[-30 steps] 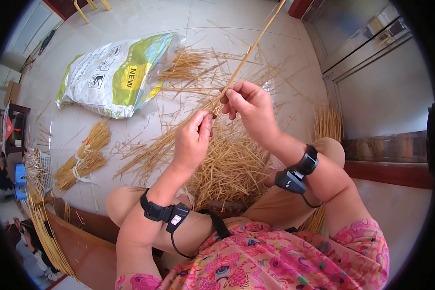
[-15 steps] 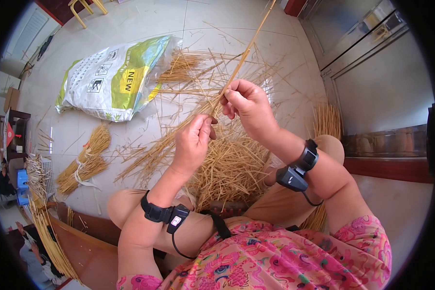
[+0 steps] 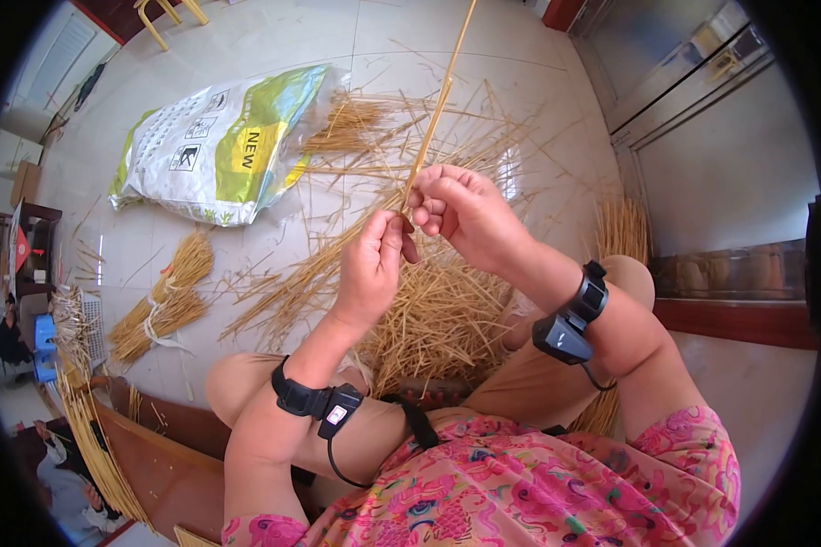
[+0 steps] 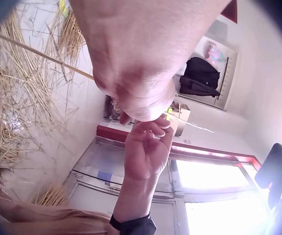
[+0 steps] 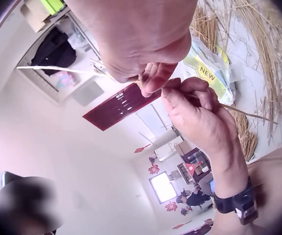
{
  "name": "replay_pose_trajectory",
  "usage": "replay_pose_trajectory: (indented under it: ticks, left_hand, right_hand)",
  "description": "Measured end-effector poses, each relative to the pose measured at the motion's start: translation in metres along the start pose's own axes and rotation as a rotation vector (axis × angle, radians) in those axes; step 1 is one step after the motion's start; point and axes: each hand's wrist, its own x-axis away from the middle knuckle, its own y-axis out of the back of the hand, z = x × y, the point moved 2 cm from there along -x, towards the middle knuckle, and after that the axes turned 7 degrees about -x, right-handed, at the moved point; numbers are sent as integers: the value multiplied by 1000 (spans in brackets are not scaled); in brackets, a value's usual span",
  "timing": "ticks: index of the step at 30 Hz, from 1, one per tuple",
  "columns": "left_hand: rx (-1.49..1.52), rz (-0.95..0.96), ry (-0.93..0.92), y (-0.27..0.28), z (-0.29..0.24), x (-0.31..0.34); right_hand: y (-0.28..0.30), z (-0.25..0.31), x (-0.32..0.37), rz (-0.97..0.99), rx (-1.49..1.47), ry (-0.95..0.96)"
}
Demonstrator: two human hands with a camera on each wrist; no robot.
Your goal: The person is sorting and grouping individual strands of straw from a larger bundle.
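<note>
At upper centre of the head view the straw stalk (image 3: 440, 100) now leans steeper than a second ago, with the left hand (image 3: 369, 269) and right hand (image 3: 470, 214) closer together, each grip pinching its lower end.

I see the left hand (image 3: 367, 264) and right hand (image 3: 465, 214) meeting mid-view, the left just below and left of the right, fingertips touching. Both pinch one stalk (image 3: 433, 118), which runs from between them up to the top edge. The loose straw pile (image 3: 429, 310) lies on the floor (image 3: 274, 36) under the hands, between the knees. The sack (image 3: 219, 141) lies flat, far left behind the pile, with straw at its mouth (image 3: 351, 123) on its right end. The tied bundle (image 3: 160, 305) sits left of the pile, nearer than the sack. Another sheaf (image 3: 620, 228) stands right, behind the right knee, beside the door (image 3: 702, 137).
</note>
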Motion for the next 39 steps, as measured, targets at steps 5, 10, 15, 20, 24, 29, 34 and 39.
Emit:
replay_pose_trajectory:
  ticks: [5,10,15,20,24,29,34,39]
  left_hand:
    - [-99,-71,-74,-1,-1,1]
    - [-194,-105,-107,0,-1,1]
    - [-177,-106,-107,-2,1,2]
    - [-167,-82,-116,-2,1,3]
    - [-122,-27,-106,-2,1,3]
    - [131,118,-39,-2,5,1]
    - [307,180,83,3,1,0]
    - [218,127,64,2,7,-2]
  right_hand:
    - [2,-6,3,33,389,185]
    - [-1,-7,5,-3,436,219]
    - [2,-8,4,-9,436,233]
    - [3,-9,4,-6,340,192]
    - [2,-10,5,11,198,117]
    - [13,-12,-3,109,17,-49]
    - [10,-9,-2,124,18,-93]
    - [4,-11,3,6,266,44]
